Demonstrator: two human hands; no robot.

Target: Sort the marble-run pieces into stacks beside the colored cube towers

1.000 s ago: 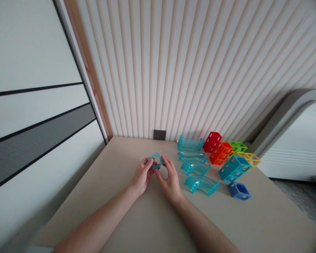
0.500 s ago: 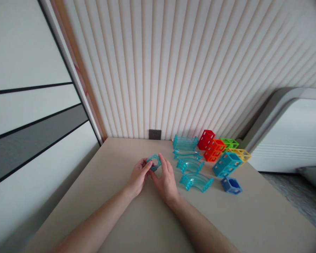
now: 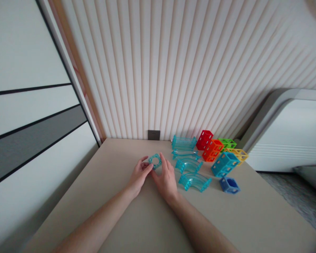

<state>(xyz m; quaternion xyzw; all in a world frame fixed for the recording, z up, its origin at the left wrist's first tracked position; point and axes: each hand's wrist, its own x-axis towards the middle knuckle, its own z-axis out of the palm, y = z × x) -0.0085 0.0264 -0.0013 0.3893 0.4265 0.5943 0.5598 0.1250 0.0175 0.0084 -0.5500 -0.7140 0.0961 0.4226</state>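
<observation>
A translucent teal square piece with a round hole (image 3: 155, 155) is held between my two hands near the middle of the table. My left hand (image 3: 138, 176) has its thumb on the lower left of the piece, with the fingers curled behind its left side. From the right, my right hand (image 3: 166, 178) grips the opposite edge, its thumb low and its index finger raised along the side. Just right of it lie translucent teal tube pieces: a curved tube (image 3: 196, 181), another curved tube (image 3: 189, 165), a shallow channel (image 3: 186, 154) and a straight one (image 3: 184, 142).
Farther right stand open-sided plastic blocks: red (image 3: 204, 140), orange (image 3: 212, 150), green (image 3: 228, 143), yellow (image 3: 241, 155), teal-blue (image 3: 225, 164) and dark blue (image 3: 229, 185). A ribbed wall with a black socket (image 3: 153, 135) borders the table's (image 3: 116, 158) back edge. A white cabinet (image 3: 37, 165) stands left.
The teal square piece has tilted so its holed face now shows more fully. My left fingers have loosened and spread slightly. The view has shifted a little.
</observation>
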